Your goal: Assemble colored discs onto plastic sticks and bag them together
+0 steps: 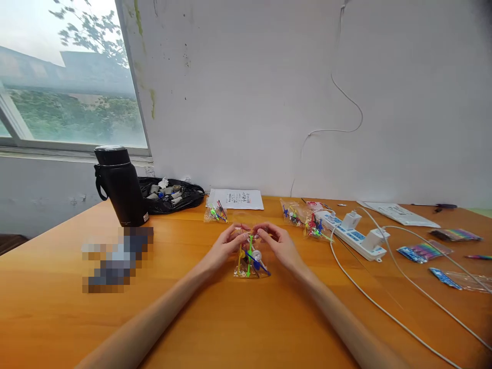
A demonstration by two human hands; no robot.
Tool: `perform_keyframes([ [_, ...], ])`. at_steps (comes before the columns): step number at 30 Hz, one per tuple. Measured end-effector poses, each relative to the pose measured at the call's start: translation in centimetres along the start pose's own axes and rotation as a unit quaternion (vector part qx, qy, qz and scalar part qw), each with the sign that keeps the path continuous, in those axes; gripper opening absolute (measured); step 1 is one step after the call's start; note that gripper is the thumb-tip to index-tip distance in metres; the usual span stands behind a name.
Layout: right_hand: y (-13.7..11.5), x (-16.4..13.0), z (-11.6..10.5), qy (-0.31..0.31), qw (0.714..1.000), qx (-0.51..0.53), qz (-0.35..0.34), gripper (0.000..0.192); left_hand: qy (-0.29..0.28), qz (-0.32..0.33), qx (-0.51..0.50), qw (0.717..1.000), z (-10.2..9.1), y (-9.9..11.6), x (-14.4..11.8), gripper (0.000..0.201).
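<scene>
A clear plastic bag (251,261) of small coloured plastic pieces lies on the wooden table in front of me. Yellow, green and blue sticks and a round whitish part show through it. My left hand (231,241) pinches the bag's upper left edge between thumb and fingers. At the upper right edge, my right hand (277,242) has its fingers closed on the same bag. Both hands rest close to the tabletop, with the bag between them. Exactly how the fingertips sit on the film is too small to make out.
Similar bags (307,220) lie behind right, another bag (216,211) behind left. A power strip (353,234) with chargers and trailing white cables is at right, near packets of coloured pens (426,251). At left stand a black flask (122,187) and a black bag of rubbish (171,196).
</scene>
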State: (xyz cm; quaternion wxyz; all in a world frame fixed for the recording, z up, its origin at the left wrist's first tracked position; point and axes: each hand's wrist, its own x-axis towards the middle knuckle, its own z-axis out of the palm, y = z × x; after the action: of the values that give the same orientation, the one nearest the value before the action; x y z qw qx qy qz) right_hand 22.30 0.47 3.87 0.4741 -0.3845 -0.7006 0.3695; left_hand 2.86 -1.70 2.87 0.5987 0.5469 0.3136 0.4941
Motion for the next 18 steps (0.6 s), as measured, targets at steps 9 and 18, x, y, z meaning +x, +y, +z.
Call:
perform_keyframes([
  [9,-0.45,-0.12,-0.32,0.022,0.999,0.024,0.008,0.029,0.04,0.025,0.018,0.999,-0.18,0.58,0.12,0.027],
  [18,0.08,0.08,-0.64,0.014,0.999,0.032,0.011,0.021,0.033,0.012,-0.068,0.997,-0.17,0.94,0.18,0.041],
])
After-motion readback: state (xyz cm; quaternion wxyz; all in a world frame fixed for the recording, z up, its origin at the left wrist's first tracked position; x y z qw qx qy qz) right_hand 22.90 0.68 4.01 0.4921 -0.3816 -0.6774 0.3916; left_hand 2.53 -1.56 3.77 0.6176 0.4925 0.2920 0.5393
